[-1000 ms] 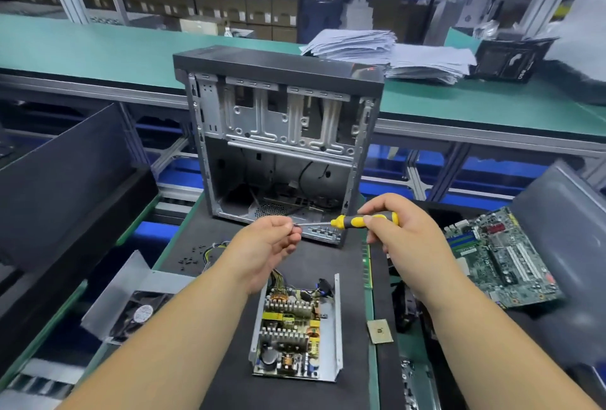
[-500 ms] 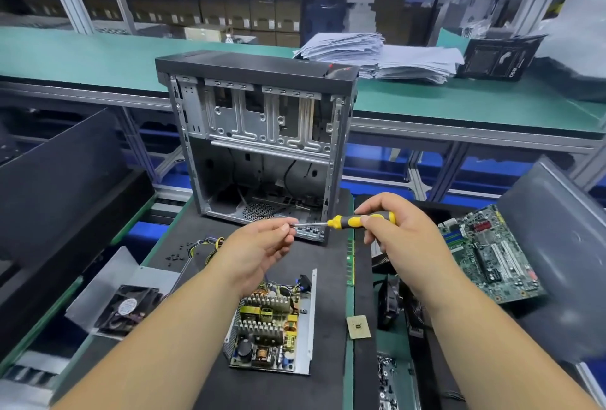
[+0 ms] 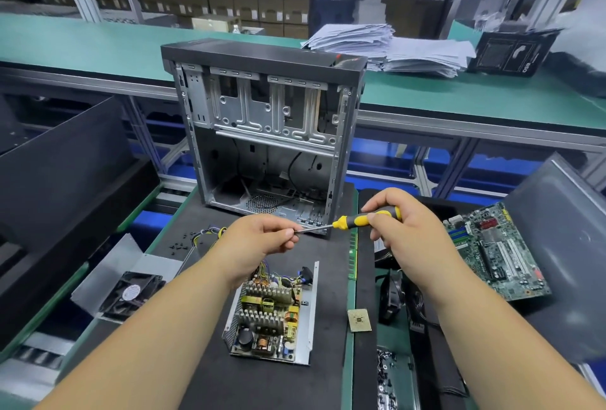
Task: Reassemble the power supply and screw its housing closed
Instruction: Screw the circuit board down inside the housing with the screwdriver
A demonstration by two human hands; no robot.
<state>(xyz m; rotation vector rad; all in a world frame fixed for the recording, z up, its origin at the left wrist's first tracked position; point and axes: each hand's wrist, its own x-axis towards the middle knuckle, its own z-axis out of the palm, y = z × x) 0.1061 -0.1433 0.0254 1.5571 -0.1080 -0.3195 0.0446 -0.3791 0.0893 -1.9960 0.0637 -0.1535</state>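
The right hand (image 3: 406, 232) curls its fingers around the yellow-and-black handle of a screwdriver (image 3: 367, 220), held level above the desk (image 3: 328, 386). The left hand (image 3: 259, 242) pinches the tip of its thin metal shaft between fingertips; whether a screw sits there is too small to tell. Below the left wrist, on the dark matte mat, lies the open power supply (image 3: 272, 314): a bent sheet-metal tray holding a board with finned heatsinks, copper coils and round capacitors. Its grey cover with a black fan (image 3: 131, 293) lies well apart to the left. An empty steel computer case (image 3: 262, 134) stands upright behind.
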